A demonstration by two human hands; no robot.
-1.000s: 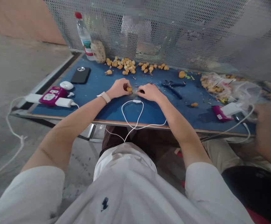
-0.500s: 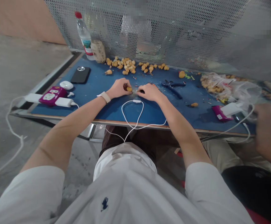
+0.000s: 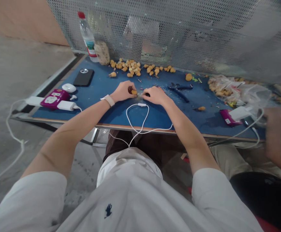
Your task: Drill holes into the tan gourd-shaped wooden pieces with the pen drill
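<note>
One small yellow-brown piece (image 3: 134, 92), long axis seemingly crosswise, pinched over the table (image 3: 101, 100) by the left hand (image 3: 123, 91), fingers closed. Right hand (image 3: 155, 95): placed just right of the piece, fingers curled; whether anything is gripped cannot be told.

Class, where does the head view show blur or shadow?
Head view: the co-worker's hand at right is blurred; the small yellow-brown piece in the wearer's left hand shows little detail; soft shadow lies left of the right-hand magenta block; the top-right corner is dark.
</note>
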